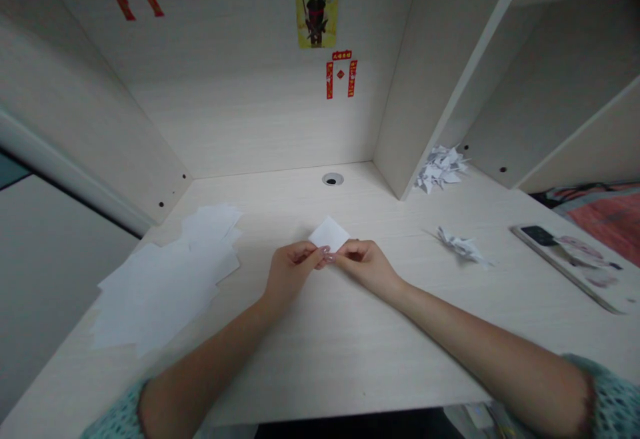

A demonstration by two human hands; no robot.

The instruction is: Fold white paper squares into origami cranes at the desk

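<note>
A small folded white paper [329, 233] is held just above the pale wooden desk [350, 345], near its middle. My left hand [293, 269] pinches its near left corner with curled fingers. My right hand [363, 262] pinches the near right corner, fingertips meeting those of the left. Only the far part of the paper shows above the fingers.
A spread pile of white paper sheets [165, 279] lies at the left. One folded paper crane [463, 245] lies to the right; a heap of cranes [440, 169] sits in the shelf corner. A phone [567, 255] lies far right. A cable hole [333, 179] is at the back.
</note>
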